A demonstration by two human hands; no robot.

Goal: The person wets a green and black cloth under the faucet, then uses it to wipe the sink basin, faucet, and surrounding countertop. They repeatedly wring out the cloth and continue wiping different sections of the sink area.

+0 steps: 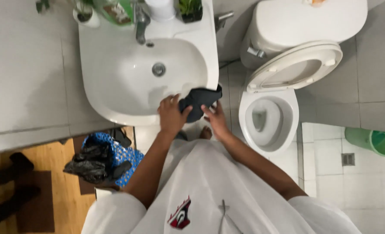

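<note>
Both hands, left hand (171, 115) and right hand (216, 120), clutch a crumpled dark cloth (199, 102) over the glossy white sink's (114, 112) rounded rim.

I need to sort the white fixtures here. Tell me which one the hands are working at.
The sink, left of the toilet. Both hands, left hand and right hand, press a dark cloth on its front rim; the toilet stands untouched, seat raised.
</note>
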